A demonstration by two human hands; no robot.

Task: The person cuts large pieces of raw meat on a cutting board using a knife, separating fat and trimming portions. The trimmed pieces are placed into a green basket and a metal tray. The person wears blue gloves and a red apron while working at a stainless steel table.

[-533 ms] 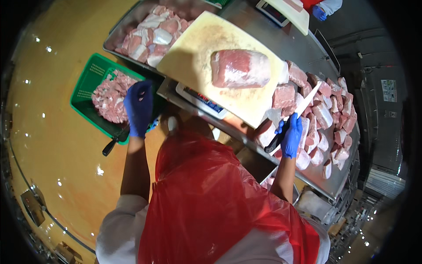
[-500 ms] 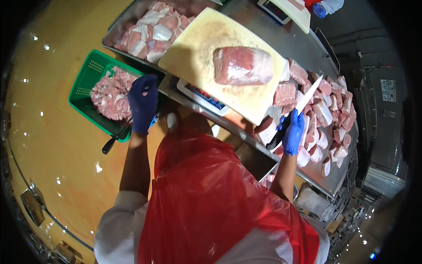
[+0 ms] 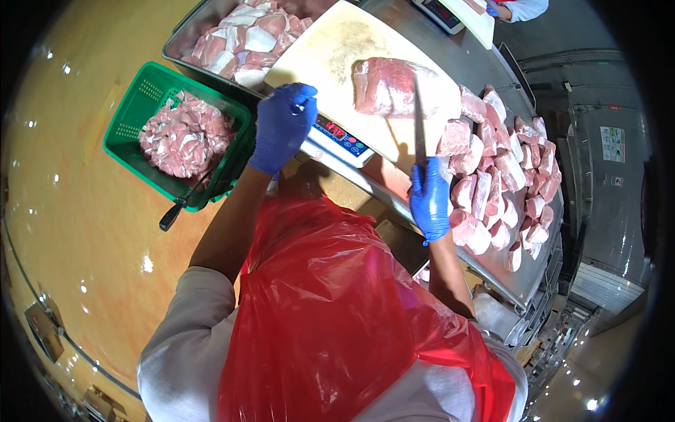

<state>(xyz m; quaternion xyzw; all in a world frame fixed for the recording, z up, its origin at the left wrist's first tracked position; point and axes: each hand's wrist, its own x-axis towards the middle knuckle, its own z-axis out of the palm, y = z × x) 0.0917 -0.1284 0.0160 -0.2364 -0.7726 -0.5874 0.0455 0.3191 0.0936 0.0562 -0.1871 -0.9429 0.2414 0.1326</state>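
Observation:
A long knife point(image 3: 420, 126) points away from me, its blade over the right end of a boneless meat block point(image 3: 390, 88). My right hand point(image 3: 430, 204), in a blue glove, is closed round its handle. The meat rests on a cream cutting board point(image 3: 316, 53), which sits on a scale point(image 3: 344, 138) with a lit display. By the board's near left edge is my left hand point(image 3: 285, 130), also blue-gloved, its fingers curled in. Whether anything is inside them is hidden.
On the left stands a green basket point(image 3: 116, 130) with meat trimmings point(image 3: 186, 137); a black-handled rod point(image 3: 172, 214) leans at its rim. A metal tub point(image 3: 176, 49) holds meat pieces. Several meat chunks point(image 3: 485, 176) cover the metal table point(image 3: 505, 276) at right. A co-worker's sleeve point(image 3: 527, 8) shows at the top.
My left hand has moved right, from over the green basket to the board's edge. My right hand has swung the knife left, from above the meat chunks to the block on the board.

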